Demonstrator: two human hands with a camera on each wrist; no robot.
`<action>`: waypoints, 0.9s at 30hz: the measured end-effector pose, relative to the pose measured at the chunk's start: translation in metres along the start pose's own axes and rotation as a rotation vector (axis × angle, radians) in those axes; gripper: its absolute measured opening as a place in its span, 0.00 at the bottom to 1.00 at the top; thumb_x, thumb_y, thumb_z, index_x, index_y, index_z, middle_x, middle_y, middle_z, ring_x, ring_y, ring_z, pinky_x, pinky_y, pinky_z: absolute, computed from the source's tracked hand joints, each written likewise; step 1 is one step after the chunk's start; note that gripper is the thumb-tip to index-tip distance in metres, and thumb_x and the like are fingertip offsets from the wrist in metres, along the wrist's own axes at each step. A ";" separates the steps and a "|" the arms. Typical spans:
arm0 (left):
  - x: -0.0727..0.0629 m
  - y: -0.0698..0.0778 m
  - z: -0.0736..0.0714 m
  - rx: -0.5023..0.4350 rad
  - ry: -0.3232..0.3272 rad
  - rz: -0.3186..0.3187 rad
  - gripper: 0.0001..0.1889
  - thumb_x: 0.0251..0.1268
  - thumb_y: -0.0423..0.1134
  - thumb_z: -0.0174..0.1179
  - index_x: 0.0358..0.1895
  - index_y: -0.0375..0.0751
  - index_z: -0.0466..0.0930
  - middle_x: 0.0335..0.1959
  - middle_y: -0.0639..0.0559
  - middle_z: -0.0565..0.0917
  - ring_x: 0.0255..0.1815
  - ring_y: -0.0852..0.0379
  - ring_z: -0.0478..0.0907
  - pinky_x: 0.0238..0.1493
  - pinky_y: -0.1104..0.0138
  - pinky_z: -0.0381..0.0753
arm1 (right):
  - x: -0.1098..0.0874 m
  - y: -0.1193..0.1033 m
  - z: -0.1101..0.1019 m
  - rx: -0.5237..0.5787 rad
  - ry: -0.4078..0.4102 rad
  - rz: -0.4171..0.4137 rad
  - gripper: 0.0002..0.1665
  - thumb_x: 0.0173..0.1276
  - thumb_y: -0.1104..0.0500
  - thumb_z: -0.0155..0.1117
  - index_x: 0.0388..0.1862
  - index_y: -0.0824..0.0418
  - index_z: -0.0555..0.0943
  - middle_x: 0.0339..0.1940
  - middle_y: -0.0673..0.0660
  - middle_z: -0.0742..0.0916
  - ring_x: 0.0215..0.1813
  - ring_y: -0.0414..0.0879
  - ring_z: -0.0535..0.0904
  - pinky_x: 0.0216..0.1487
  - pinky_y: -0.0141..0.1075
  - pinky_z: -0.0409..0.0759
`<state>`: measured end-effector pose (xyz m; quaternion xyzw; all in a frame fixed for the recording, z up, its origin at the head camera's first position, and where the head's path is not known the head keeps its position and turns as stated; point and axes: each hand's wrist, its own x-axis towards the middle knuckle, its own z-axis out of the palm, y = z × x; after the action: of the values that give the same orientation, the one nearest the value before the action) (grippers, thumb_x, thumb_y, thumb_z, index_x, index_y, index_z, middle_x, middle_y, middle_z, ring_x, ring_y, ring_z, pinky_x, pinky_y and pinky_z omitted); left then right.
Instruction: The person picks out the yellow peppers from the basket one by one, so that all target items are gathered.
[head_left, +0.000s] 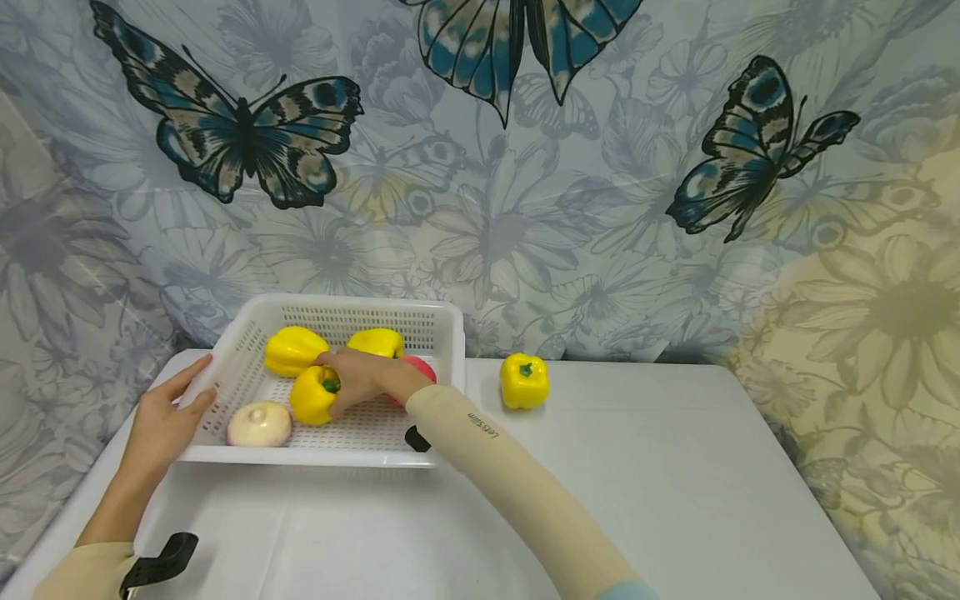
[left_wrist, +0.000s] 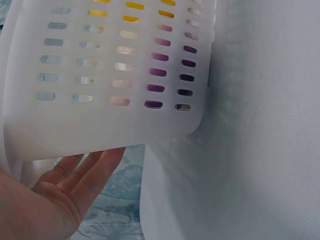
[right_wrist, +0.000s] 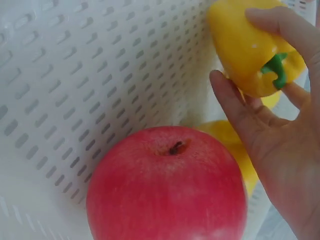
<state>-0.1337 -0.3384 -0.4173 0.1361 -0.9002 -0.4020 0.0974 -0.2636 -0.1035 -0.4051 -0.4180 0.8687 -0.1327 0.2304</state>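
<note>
My right hand (head_left: 360, 379) reaches into a white perforated basket (head_left: 322, 457). It grips a yellow bell pepper (right_wrist: 250, 50), thumb on one side and fingers on the other, with the green stem toward the palm. At the basket's left side, my left hand (head_left: 161, 417) holds the rim; the left wrist view shows its fingers (left_wrist: 97, 177) along the outer wall. Two more yellow bell peppers (head_left: 296, 351) lie toward the back of the basket. A peeled-looking onion (head_left: 258, 425) sits in the front left corner. Partly behind my right forearm is a red apple (right_wrist: 167, 187).
Another yellow bell pepper (head_left: 525, 382) stands on the white table (head_left: 637, 467), to the right of the basket. A butterfly-patterned cloth (head_left: 495, 217) rises behind the table. Black wrist mounts (head_left: 161, 567) show at both arms.
</note>
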 end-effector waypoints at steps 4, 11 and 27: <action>-0.001 0.001 0.000 -0.002 -0.002 -0.003 0.28 0.76 0.40 0.48 0.76 0.44 0.56 0.68 0.23 0.64 0.58 0.26 0.72 0.29 0.75 0.70 | -0.001 -0.001 -0.002 -0.043 0.012 -0.008 0.48 0.59 0.46 0.73 0.74 0.54 0.64 0.62 0.50 0.73 0.56 0.39 0.70 0.60 0.29 0.68; -0.001 0.002 -0.001 0.006 -0.002 -0.011 0.28 0.76 0.40 0.48 0.76 0.44 0.56 0.68 0.23 0.64 0.58 0.26 0.72 0.28 0.76 0.69 | -0.002 -0.001 -0.002 0.019 0.032 -0.057 0.48 0.58 0.50 0.75 0.73 0.60 0.63 0.64 0.49 0.74 0.58 0.37 0.70 0.60 0.23 0.64; 0.000 0.001 -0.001 -0.006 0.000 -0.001 0.28 0.76 0.39 0.49 0.76 0.43 0.57 0.68 0.23 0.64 0.57 0.26 0.72 0.27 0.79 0.68 | -0.015 -0.001 -0.013 0.029 0.087 -0.095 0.46 0.57 0.49 0.74 0.73 0.49 0.67 0.65 0.50 0.75 0.61 0.40 0.69 0.62 0.30 0.66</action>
<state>-0.1334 -0.3380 -0.4158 0.1363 -0.8989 -0.4048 0.0973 -0.2613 -0.0921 -0.3893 -0.4493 0.8551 -0.1741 0.1916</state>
